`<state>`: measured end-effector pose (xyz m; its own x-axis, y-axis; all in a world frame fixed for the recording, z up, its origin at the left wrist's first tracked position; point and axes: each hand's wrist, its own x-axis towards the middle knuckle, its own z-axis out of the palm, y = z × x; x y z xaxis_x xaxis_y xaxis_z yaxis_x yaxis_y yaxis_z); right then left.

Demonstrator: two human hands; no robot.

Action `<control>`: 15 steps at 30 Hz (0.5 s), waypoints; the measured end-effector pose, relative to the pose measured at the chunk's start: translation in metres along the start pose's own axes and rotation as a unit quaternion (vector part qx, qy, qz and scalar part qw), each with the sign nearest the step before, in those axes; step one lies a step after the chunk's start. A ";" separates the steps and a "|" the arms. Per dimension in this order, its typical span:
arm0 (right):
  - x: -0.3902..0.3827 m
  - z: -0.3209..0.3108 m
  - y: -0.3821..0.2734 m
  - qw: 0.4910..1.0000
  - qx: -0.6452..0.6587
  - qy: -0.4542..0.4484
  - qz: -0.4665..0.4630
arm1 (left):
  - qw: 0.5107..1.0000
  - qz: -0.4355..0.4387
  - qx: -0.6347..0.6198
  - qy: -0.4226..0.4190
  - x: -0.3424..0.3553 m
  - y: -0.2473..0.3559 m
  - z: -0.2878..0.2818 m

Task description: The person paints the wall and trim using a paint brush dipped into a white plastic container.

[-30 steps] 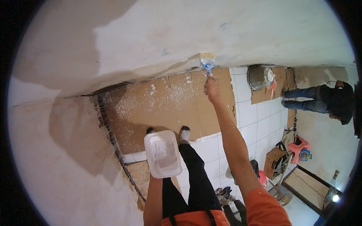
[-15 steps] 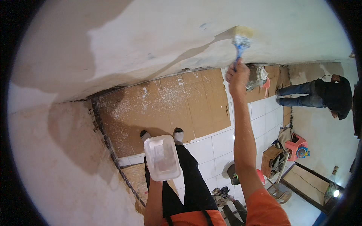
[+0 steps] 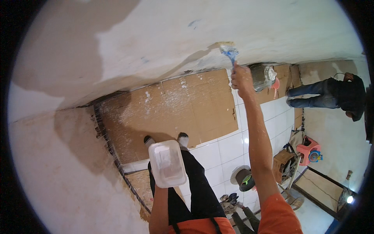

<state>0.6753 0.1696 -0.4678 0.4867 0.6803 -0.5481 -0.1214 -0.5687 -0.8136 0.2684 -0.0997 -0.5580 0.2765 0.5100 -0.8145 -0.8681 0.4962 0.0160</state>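
So the clock here is the whole view, 12 at the top. The right hand [image 3: 242,80] is at 2 o'clock, fingers wrapped round the handle of a wide blue paintbrush [image 3: 230,52]. The brush sits around 1 o'clock, bristles looking pressed to the wall [image 3: 163,33] that fills the top. Down at 7 o'clock there's a translucent plastic tub [image 3: 167,167] at the end of the left forearm [image 3: 159,208]. The left hand is tucked out of sight behind it, so can't tell how it grips, though it seems to be holding the thing up.

As for progress, I'd call it partway at best. Most of that wall looks whitish, but it's patchy: bluish-grey smudges show at 12 and 11 o'clock, and a dingy strip runs along the bottom edge below the brush. The side wall [image 3: 43,144] at 8 to 9 o'clock has brownish blotches, some of it just shadow, so no idea if it's been brushed at all. White spatter all over the cardboard [image 3: 194,117] on the floor says plenty's been slopped about. The tub has a whitish film inside; how much is left, I can't tell.
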 end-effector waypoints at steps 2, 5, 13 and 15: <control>-0.035 -0.020 -0.033 0.998 0.045 0.015 -0.041 | 1.000 -0.014 0.000 -0.008 0.005 -0.008 0.006; -0.053 -0.032 -0.037 0.982 0.119 0.043 -0.138 | 1.000 -0.019 0.000 -0.006 0.008 -0.015 0.011; 0.086 -0.018 0.109 0.944 -0.156 0.158 -0.244 | 1.000 -0.025 0.012 -0.009 0.017 -0.022 0.024; 0.094 -0.017 0.127 0.963 -0.178 0.118 -0.165 | 1.000 -0.019 0.015 -0.005 0.017 -0.019 0.023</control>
<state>0.7205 0.1530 -0.6191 0.6360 0.7511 -0.1773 0.3574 -0.4903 -0.7949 0.2993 -0.0847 -0.5585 0.3132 0.4977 -0.8088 -0.8446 0.5354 0.0023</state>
